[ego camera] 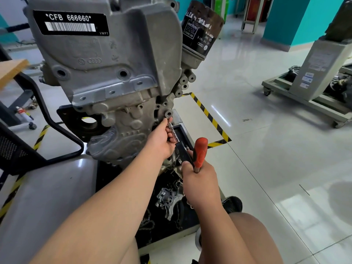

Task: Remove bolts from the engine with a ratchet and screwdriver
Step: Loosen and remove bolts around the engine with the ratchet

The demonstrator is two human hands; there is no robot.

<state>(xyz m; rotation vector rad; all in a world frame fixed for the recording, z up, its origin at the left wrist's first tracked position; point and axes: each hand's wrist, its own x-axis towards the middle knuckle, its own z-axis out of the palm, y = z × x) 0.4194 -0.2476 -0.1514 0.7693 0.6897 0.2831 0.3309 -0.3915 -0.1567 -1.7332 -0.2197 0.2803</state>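
The grey engine (114,54) stands upright on its stand, filling the upper left of the view. It carries a black label (70,21) reading "CFB 666660" near its top and a worn black oil filter (202,29) tilted out at its upper right. Low on the engine's right edge, the left hand (162,139) curls its fingers round a thin metal shaft (174,132). The shaft's upper end sits just below a round boss (168,113) on the casting, and the fingers hide whether a bolt is there. Just below and to the right, the right hand (198,180) grasps the lower end of an orange handle (200,152), which stands up out of the fist. A black part (183,152) lies between the shaft and the handle; how the three join cannot be made out. Beneath the hands a dark tray (106,178) holds loose cast metal parts (167,199). A black shoe (233,204) rests on the glossy tiled floor (266,149), which is marked with yellow-and-black tape (209,115). Well apart to the right stands a grey wheeled stand (314,77).
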